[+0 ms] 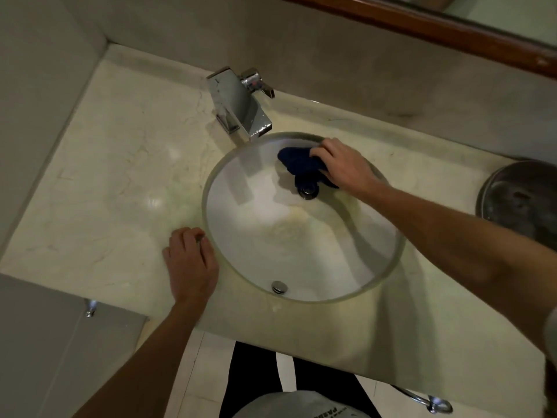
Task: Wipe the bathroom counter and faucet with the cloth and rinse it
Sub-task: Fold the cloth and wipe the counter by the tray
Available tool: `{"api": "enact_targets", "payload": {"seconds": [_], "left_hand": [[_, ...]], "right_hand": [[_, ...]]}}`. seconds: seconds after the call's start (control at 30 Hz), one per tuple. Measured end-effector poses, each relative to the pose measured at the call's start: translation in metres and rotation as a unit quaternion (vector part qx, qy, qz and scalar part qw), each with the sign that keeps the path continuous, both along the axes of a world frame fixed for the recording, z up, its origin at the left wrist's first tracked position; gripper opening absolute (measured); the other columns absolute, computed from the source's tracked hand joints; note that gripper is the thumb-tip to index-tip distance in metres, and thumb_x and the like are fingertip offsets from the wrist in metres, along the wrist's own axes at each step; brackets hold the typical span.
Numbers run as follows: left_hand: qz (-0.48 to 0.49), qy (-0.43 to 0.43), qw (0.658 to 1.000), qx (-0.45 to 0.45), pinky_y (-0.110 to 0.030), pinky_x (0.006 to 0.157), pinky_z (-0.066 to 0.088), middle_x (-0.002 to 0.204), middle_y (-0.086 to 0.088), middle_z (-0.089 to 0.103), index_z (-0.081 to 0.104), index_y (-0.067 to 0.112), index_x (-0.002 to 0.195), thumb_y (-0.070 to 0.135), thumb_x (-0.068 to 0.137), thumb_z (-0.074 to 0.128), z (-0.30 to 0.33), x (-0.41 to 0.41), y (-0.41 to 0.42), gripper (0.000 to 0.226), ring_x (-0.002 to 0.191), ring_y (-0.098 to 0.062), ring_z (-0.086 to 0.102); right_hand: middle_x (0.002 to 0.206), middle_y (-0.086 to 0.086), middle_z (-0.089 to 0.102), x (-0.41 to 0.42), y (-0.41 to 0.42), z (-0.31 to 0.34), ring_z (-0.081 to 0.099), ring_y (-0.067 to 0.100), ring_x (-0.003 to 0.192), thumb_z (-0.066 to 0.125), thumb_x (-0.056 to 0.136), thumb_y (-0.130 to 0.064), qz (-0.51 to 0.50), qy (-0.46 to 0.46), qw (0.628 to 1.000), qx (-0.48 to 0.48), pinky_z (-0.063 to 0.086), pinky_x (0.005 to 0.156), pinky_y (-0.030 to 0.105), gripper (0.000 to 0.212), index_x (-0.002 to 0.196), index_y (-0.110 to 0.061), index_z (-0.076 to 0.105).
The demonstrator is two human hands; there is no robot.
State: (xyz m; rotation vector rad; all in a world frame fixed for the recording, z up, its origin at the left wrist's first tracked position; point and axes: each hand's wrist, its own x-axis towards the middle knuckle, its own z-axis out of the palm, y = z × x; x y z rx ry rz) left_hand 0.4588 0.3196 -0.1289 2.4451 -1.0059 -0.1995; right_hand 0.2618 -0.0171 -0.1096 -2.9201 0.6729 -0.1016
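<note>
A dark blue cloth (297, 161) lies bunched in the far part of the round glass basin (217, 257), just above the metal drain (308, 188). My right hand (343, 165) grips the cloth from the right, fingers curled over it. The square chrome faucet (238, 110) stands behind the basin's far left rim, its spout over the edge. My left hand (190, 263) rests on the pale marble counter (114, 164) beside the basin's left rim, fingers loosely bent and holding nothing.
A round metal pot or bin (521, 200) stands on the counter at the right. A wood-framed mirror (452, 28) runs along the back wall. A small metal overflow cap (279, 287) sits at the basin's near side. A grey partition (45, 342) is at lower left.
</note>
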Motion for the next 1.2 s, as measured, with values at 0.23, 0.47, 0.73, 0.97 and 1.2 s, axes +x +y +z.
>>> {"api": "enact_targets", "payload": {"seconds": [0.23,0.47,0.73,0.97,1.2], "left_hand": [[-0.005,0.006,1.000,-0.022,-0.047,0.089,0.037,0.108,-0.013,0.052,0.055,0.006,0.104,0.013,0.096,0.048,0.002,-0.001,0.001,0.013,0.095,-0.033,0.050],[-0.014,-0.005,1.000,-0.009,-0.045,0.086,0.036,0.106,-0.012,0.052,0.054,0.007,0.104,0.013,0.097,0.046,0.003,0.000,0.002,0.013,0.093,-0.033,0.050],[-0.012,-0.010,1.000,0.003,-0.046,0.084,0.039,0.106,-0.011,0.052,0.052,0.009,0.104,0.015,0.099,0.042,0.003,0.001,0.000,0.013,0.092,-0.031,0.049],[-0.010,0.001,1.000,-0.008,-0.046,0.084,0.042,0.106,-0.007,0.052,0.052,0.012,0.103,0.017,0.101,0.040,0.005,0.001,0.002,0.012,0.090,-0.028,0.050],[-0.010,0.019,0.999,-0.039,-0.043,0.081,0.043,0.104,-0.005,0.053,0.053,0.012,0.105,0.017,0.103,0.042,0.004,0.001,0.004,0.012,0.088,-0.026,0.050]], "right_hand": [[0.113,0.022,0.060,-0.072,-0.013,0.009,0.060,0.041,0.090,0.081,0.080,-0.010,0.041,0.064,0.996,-0.049,0.054,0.063,0.044,0.052,0.126,-0.004,0.058],[0.117,0.012,0.058,-0.152,0.118,-0.006,0.063,0.037,0.094,0.072,0.088,-0.011,-0.173,0.075,0.977,0.099,0.054,0.069,0.043,0.044,0.125,-0.015,0.051],[0.112,0.001,0.057,-0.064,0.265,0.014,0.062,0.022,0.088,0.057,0.101,-0.014,-0.281,-0.079,0.899,0.326,0.052,0.071,0.041,0.022,0.115,-0.025,0.043],[0.109,0.004,0.057,-0.041,0.211,0.018,0.059,0.026,0.088,0.067,0.088,-0.015,-0.111,-0.025,0.973,0.200,0.048,0.068,0.036,0.032,0.118,-0.015,0.057],[0.109,0.006,0.058,0.037,0.215,-0.012,0.055,0.028,0.091,0.061,0.092,-0.011,0.044,0.013,0.971,0.234,0.046,0.073,0.041,0.028,0.120,-0.013,0.058]]}}
